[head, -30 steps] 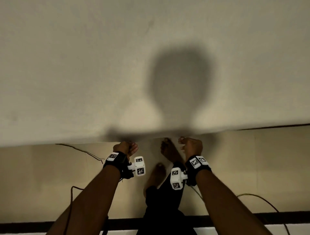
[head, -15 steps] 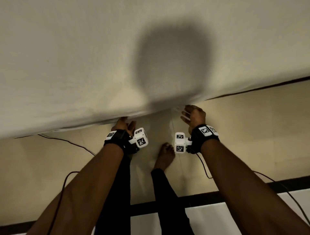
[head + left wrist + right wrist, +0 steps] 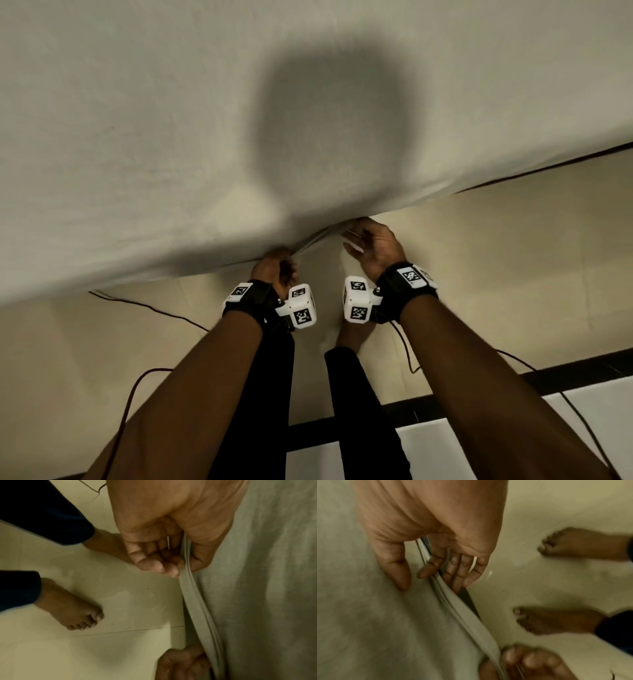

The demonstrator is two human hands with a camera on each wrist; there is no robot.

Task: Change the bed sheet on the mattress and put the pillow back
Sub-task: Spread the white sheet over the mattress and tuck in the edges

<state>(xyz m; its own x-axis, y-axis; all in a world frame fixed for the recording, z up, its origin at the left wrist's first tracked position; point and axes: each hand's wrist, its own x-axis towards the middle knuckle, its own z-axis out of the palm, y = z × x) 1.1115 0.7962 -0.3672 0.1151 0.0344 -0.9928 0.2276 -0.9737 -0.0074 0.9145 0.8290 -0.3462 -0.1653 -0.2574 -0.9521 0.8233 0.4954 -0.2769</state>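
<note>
Fingers (image 3: 154,563) of the left hand (image 3: 274,270) curl round the hem of the bed sheet (image 3: 171,137), gripping it. The right hand (image 3: 373,246) has fingers (image 3: 457,572) loosely spread, touching the same hem, thumb on top. The sheet hangs above the tiled floor (image 3: 513,274).

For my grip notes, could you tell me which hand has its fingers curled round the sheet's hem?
The left hand: it grips the bed sheet hem in a fist, while the right hand fingers lie nearly straight.

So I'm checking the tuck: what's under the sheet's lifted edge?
Under the sheet edge, right hand fingers and a dark gap show; further in is covered.
</note>
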